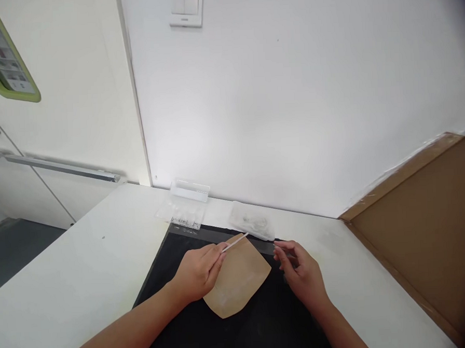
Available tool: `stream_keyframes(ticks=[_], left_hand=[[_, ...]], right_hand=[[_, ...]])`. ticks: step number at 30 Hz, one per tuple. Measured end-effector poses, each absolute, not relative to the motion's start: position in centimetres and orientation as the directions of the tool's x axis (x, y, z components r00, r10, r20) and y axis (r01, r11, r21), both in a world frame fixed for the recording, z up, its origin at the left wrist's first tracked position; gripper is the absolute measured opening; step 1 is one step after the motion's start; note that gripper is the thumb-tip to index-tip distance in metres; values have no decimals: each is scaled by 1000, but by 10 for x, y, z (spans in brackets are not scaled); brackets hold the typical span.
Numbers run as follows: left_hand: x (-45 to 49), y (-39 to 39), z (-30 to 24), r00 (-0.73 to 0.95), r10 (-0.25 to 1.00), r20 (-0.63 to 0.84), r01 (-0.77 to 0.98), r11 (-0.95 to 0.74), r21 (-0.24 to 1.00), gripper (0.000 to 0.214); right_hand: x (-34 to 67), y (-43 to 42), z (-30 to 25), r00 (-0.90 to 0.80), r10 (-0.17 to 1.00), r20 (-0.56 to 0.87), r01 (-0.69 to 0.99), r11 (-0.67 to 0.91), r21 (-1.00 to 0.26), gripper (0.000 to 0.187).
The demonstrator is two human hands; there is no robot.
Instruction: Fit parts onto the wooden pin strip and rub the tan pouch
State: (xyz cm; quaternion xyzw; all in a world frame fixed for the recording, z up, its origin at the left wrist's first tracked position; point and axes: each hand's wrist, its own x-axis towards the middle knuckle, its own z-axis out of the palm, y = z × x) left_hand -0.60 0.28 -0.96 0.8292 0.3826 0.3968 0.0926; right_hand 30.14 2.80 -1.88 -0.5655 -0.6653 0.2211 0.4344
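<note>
My left hand (198,272) pinches a thin white stick (237,241) between thumb and fingers. The stick slants up to the right, over a tan, roughly four-sided sheet (240,282) with curved edges. That sheet lies on a black mat (248,331), and my left hand covers part of its left side. To the right of the sheet is my right hand (302,274), apart from it. Its thumb and index finger are pressed together at the tips; whatever is between them is too small to make out.
Behind the mat, a clear plastic tray (187,205) with small dark pieces stands against the wall. Beside it lies a translucent bag (252,219). A brown cardboard panel (422,221) rises at the right edge of the white table (84,254).
</note>
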Motion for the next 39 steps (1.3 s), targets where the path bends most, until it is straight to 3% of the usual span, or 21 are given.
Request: stream_keyframes(ticks=[10, 24, 31, 39], left_hand=[[-9, 2, -9, 414, 715, 563, 564, -687, 458, 38], [-10, 7, -15, 422, 609, 672, 564, -756, 331, 37], [-14, 12, -15, 321, 644, 694, 546, -725, 420, 33], [-18, 16, -11, 195, 735, 650, 539, -634, 555, 30]], right_hand=[[323, 38, -21, -38, 929, 368, 667, 298, -682, 28], [324, 39, -22, -36, 945, 326, 633, 274, -724, 29], [323, 41, -18, -14, 941, 339, 649, 266, -712, 32], [350, 50, -14, 212, 897, 388, 757, 100, -645, 39]])
